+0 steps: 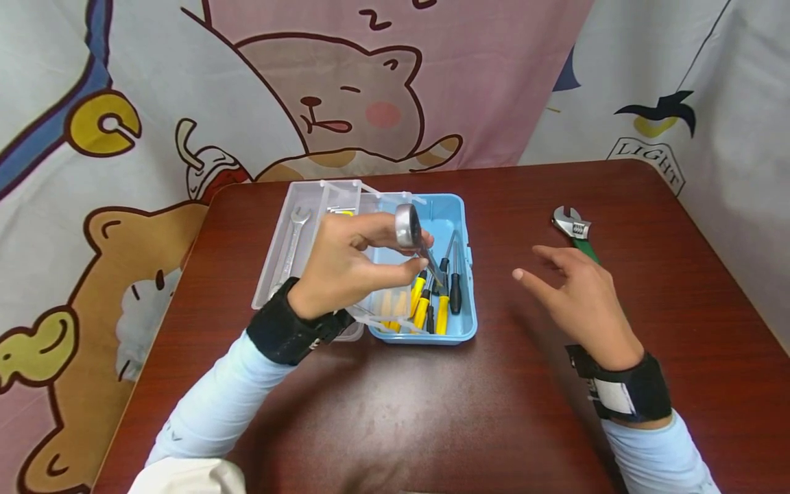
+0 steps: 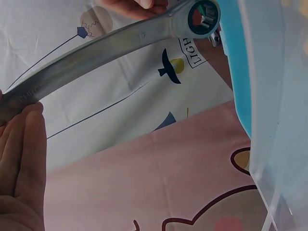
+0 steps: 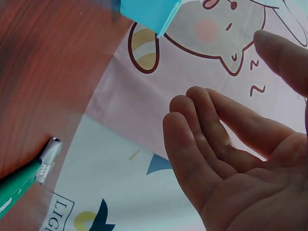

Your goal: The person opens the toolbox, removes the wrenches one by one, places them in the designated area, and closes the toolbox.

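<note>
My left hand (image 1: pixel 352 261) pinches a silver wrench (image 2: pixel 103 55) between thumb and fingers. The ring end (image 1: pixel 405 225) of the wrench points up toward the head camera, and its shank slants down over the blue toolbox (image 1: pixel 470 295). In the left wrist view the markings on the shank show. My right hand (image 1: pixel 583 298) hovers over the right side of the table, thumb and fingers apart, holding nothing. Just beyond it lies an adjustable wrench (image 1: pixel 570 223) with a green handle, partly hidden by the hand in the head view.
Screwdrivers (image 1: pixel 442 312) with yellow or black handles lie in the toolbox. Its clear lid (image 1: pixel 262 281) is folded out to the left, with another wrench (image 1: pixel 295 237) in a compartment. A printed curtain (image 1: pixel 494 82) hangs behind the brown table (image 1: pixel 506 398).
</note>
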The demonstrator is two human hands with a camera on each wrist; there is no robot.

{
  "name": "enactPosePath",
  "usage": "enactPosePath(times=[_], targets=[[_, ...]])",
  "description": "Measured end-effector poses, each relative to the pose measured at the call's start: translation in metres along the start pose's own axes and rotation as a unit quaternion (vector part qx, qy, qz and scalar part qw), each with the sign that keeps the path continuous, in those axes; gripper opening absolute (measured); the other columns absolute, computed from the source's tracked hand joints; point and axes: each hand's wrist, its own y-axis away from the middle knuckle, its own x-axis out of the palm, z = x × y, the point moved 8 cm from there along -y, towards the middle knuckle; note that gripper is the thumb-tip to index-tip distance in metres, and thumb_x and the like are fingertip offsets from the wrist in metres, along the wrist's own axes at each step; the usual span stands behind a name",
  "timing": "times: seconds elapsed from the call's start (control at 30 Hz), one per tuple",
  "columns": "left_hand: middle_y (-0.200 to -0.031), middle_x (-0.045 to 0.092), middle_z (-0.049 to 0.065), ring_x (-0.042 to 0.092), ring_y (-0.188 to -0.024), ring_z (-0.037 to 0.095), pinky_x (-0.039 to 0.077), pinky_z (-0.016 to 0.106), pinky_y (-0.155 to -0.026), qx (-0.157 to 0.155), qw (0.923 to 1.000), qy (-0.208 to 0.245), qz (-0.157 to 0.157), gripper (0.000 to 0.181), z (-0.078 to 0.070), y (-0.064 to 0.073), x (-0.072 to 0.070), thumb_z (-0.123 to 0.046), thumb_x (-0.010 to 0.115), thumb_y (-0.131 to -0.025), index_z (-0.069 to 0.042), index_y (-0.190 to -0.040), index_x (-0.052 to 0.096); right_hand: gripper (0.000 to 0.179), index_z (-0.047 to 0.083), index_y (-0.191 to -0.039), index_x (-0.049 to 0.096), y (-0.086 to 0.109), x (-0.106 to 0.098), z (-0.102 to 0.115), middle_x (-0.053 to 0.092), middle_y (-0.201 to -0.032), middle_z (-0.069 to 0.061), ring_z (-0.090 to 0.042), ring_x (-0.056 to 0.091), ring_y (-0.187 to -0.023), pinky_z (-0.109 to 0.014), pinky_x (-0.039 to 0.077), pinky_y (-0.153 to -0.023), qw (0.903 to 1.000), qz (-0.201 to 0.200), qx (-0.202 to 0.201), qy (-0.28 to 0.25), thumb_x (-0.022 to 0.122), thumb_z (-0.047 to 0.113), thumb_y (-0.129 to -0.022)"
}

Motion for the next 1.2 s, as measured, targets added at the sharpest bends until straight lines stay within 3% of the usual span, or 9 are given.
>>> enactPosePath(times=[0.4, 0.9, 1.2], targets=[[-0.093, 0.078, 0.014, 0.077, -0.08, 0.018, 0.063, 0.036, -0.076, -0.006, 1.0, -0.002, 0.007, 0.025, 0.008, 0.0, 0.008, 0.012, 0.082, -0.075, 0.008, -0.098, 0.074, 0.061, -0.004, -0.138, 0.061, 0.002, 0.005, 0.021, 0.064, -0.127, -0.026, -0.043, 0.061, -0.112, -0.064, 0.051, -0.086, 0.9998, 0.008, -0.016, 0.007, 0.077, 0.037, -0.095], [-0.094, 0.078, 0.018, 0.078, -0.081, 0.021, 0.063, 0.041, -0.075, 0.003, 0.9992, 0.035, 0.018, 0.027, 0.015, -0.003, 0.022, 0.014, 0.081, -0.075, 0.012, -0.1, 0.073, 0.059, 0.002, -0.139, 0.062, 0.006, 0.018, 0.045, 0.063, -0.131, -0.021, -0.04, 0.06, -0.118, -0.063, 0.052, -0.091, 0.9983, 0.029, -0.044, -0.026, 0.081, 0.032, -0.092], [-0.094, 0.077, 0.019, 0.078, -0.081, 0.022, 0.063, 0.038, -0.076, 0.001, 0.9983, 0.051, 0.026, 0.026, 0.017, -0.002, 0.031, 0.015, 0.08, -0.075, 0.012, -0.1, 0.072, 0.059, 0.003, -0.137, 0.065, 0.008, 0.023, 0.06, 0.066, -0.128, -0.015, -0.033, 0.063, -0.115, -0.057, 0.057, -0.088, 0.9915, 0.004, -0.117, -0.057, 0.086, 0.027, -0.087]])
